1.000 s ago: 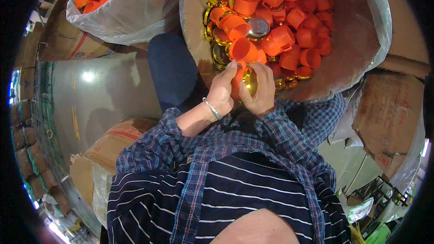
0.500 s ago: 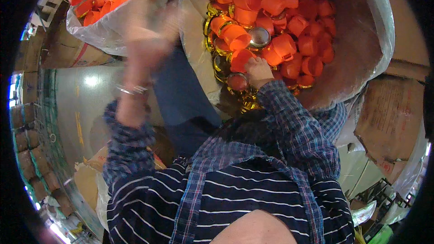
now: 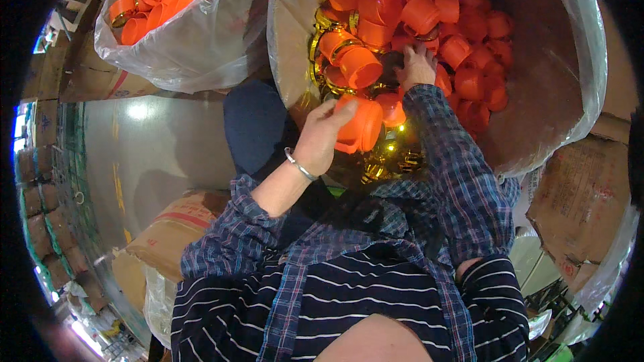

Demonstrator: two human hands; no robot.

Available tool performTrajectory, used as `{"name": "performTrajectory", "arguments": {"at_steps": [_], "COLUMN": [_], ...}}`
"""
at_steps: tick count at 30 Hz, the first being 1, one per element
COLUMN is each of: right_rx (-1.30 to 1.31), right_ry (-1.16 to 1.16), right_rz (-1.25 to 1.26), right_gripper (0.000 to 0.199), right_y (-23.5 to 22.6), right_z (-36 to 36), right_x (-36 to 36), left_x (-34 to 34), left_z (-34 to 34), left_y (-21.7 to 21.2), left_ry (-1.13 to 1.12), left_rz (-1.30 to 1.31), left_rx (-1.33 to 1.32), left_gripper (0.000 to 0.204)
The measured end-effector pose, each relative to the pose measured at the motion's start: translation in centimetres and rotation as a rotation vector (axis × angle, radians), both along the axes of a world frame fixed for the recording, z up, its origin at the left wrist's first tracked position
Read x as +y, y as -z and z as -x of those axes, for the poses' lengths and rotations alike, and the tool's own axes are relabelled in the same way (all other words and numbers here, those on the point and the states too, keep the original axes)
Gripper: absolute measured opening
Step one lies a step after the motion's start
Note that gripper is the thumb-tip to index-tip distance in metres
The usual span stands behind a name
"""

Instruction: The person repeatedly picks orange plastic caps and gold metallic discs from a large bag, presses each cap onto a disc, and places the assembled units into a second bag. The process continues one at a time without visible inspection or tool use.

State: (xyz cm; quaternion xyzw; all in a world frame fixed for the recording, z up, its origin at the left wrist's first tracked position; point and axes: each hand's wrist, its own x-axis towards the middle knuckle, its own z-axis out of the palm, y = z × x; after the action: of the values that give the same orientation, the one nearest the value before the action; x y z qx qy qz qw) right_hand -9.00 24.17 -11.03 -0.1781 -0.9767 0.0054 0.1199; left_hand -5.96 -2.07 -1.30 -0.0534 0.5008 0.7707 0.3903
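A: What does the left hand (image 3: pixel 320 139) hold?
B: 1 round orange plastic cap (image 3: pixel 361 124), fingers closed on it. The right hand (image 3: pixel 417 67) digs beyond it in the clear plastic-lined bag (image 3: pixel 577 46), grip hidden.
A: Much left?
B: Yes, I think: that bag seems quite full.

The person wears an open blue plaid shirt (image 3: pixel 429 228) with long sleeves over a dark top (image 3: pixel 362 315) with thin white stripes. Just above the left cuff (image 3: pixel 231 228) sits a thin bracelet (image 3: pixel 300 165), probably silver metal.
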Motion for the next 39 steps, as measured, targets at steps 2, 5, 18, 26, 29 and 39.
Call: {"name": "performTrajectory", "arguments": {"at_steps": [2, 5, 18, 26, 29, 39], "right_rx": [-0.007, 0.087, 0.468, 0.526, 0.615, 0.727], "right_ry": [0.001, -0.015, -0.414, -0.492, -0.426, -0.001], "right_rz": [-0.021, 0.229, 0.661, 0.604, 0.643, 1.117], "right_gripper": [0.032, 0.021, 0.051, 0.058, 0.058, 0.037], "right_y": [-0.2, -4.5, -16.6, -17.7, -16.8, -12.5], "right_z": [0.1, -2.2, -15.9, -17.0, -17.0, -16.2], "right_x": [0.3, -0.7, -10.9, -13.2, -14.0, -15.4], "left_x": [0.1, 0.5, 1.7, 1.2, 1.2, 1.8], "left_z": [-0.3, -0.8, -6.4, -8.2, -9.1, -7.7], "left_y": [0.0, -0.3, -5.7, -8.2, -8.3, -5.3], "left_ry": [-0.168, -0.345, -0.23, -0.268, -0.306, -0.084], "left_rz": [-0.212, -0.147, -0.31, -0.351, -0.251, 0.167], "left_rx": [-0.157, -0.287, -0.251, -0.101, 0.087, 0.613], "left_gripper": [0.027, 0.03, 0.035, 0.033, 0.027, 0.022]}}
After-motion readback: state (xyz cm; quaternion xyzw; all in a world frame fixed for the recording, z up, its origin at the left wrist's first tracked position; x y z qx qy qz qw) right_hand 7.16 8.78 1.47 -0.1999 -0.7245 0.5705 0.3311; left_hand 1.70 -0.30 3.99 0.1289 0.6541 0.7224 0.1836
